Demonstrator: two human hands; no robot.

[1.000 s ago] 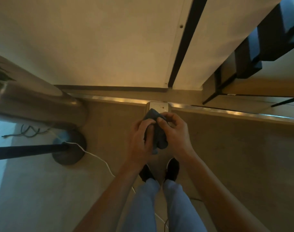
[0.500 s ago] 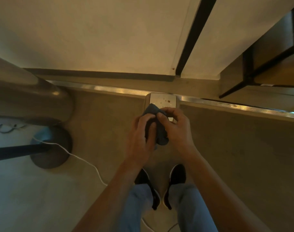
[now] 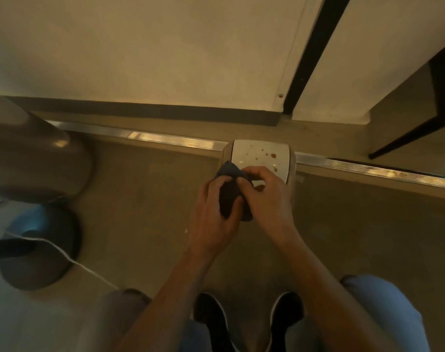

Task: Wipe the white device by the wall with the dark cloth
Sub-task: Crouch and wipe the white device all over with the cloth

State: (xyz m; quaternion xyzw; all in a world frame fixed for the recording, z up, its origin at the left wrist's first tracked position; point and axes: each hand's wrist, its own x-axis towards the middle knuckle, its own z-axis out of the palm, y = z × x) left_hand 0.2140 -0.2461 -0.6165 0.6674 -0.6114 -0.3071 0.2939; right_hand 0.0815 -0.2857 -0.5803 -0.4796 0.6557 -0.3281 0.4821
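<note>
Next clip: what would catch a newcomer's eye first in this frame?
Both hands, the left hand and right hand, grip a dark cloth at center. Just beyond them a white device sits on the floor by the wall, its top speckled with reddish-brown spots. At left, a round lamp base trails a white cord.

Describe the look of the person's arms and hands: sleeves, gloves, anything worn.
Both forearms are bare to the frame's lower edge, with no sleeve showing. The left hand and the right hand wear no gloves; no watch, ring or band shows in this dim, warm light.

Home interior: plain wall (image 3: 140, 52), floor-lamp base (image 3: 38, 252) with white cord (image 3: 89, 271), dark stairs (image 3: 442, 80).
</note>
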